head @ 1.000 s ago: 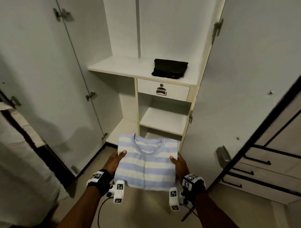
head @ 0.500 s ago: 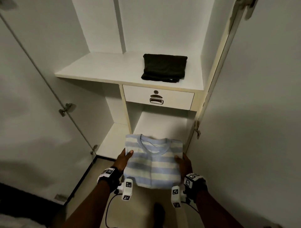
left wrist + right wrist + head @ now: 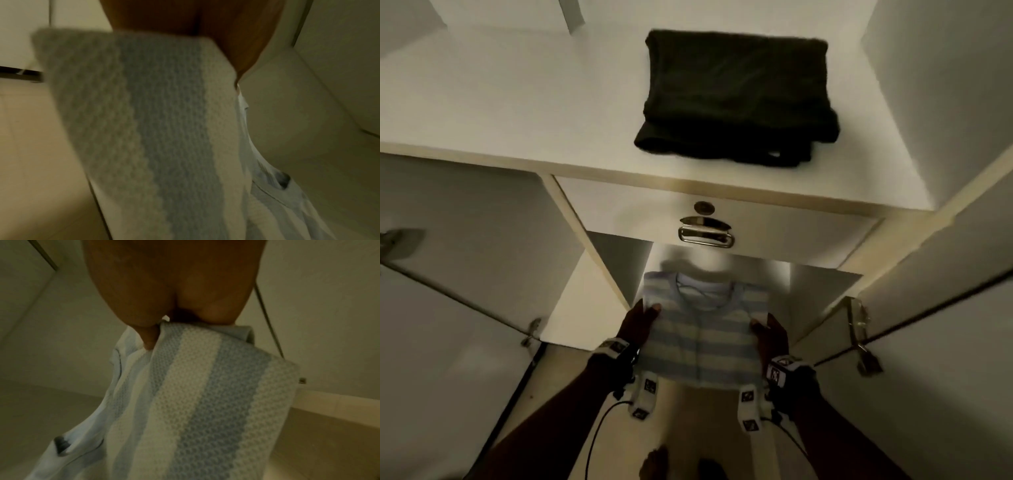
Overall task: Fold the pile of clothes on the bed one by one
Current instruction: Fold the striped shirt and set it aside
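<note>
A folded blue-and-white striped shirt (image 3: 702, 335) is held flat in front of an open white wardrobe, collar pointing toward the shelves. My left hand (image 3: 638, 320) grips its left edge, thumb on top. My right hand (image 3: 768, 330) grips the right edge the same way. In the left wrist view the striped shirt (image 3: 156, 129) fills the middle below my left hand (image 3: 205, 24). In the right wrist view my right hand (image 3: 170, 293) pinches the striped shirt (image 3: 195, 402), thumb on the upper side. A folded dark garment (image 3: 736, 96) lies on the upper shelf (image 3: 517, 102).
Below the upper shelf is a drawer (image 3: 774, 229) with a metal handle (image 3: 705, 233). A lower shelf (image 3: 818, 284) lies just beyond the shirt. Open wardrobe doors (image 3: 448, 342) flank both sides, with hinges sticking out. My feet (image 3: 654, 462) show on the floor below.
I have stepped closer to the wardrobe, so the shelf and dark garment loom larger. The striped shirt, still held by both hands, has moved forward toward the lower shelf.
</note>
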